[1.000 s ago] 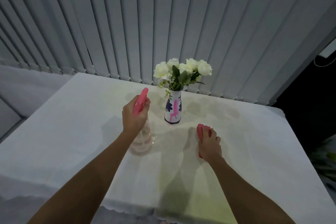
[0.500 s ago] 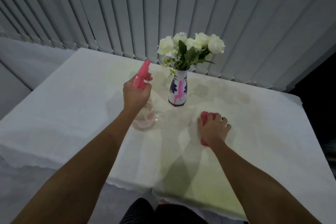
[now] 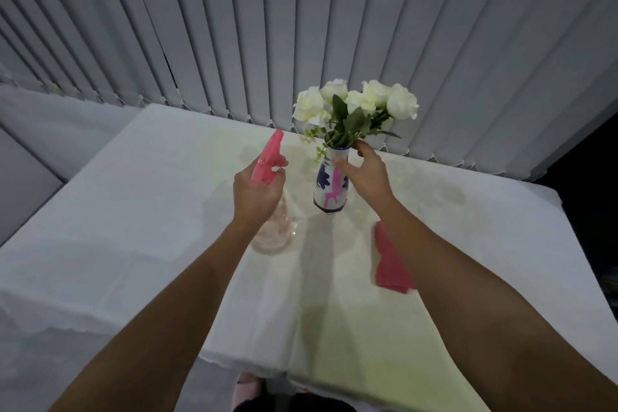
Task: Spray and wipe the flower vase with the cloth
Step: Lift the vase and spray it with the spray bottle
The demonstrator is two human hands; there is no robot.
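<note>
White tablecloth (image 3: 140, 197); left hand (image 3: 255, 196) gripping spray bottle (image 3: 269, 160), right hand (image 3: 368, 174) half-open around vase (image 3: 331, 189)

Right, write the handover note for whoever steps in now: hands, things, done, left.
Left hand: gripping the spray bottle, nozzle toward the vase.
Right hand: open at the vase neck, thumb on it, grip not closed.
Cloth: flat on the table, under the right forearm.
Done: nothing visibly sprayed or wiped.
Left: steady vase, spray, pick up cloth, wipe.
</note>
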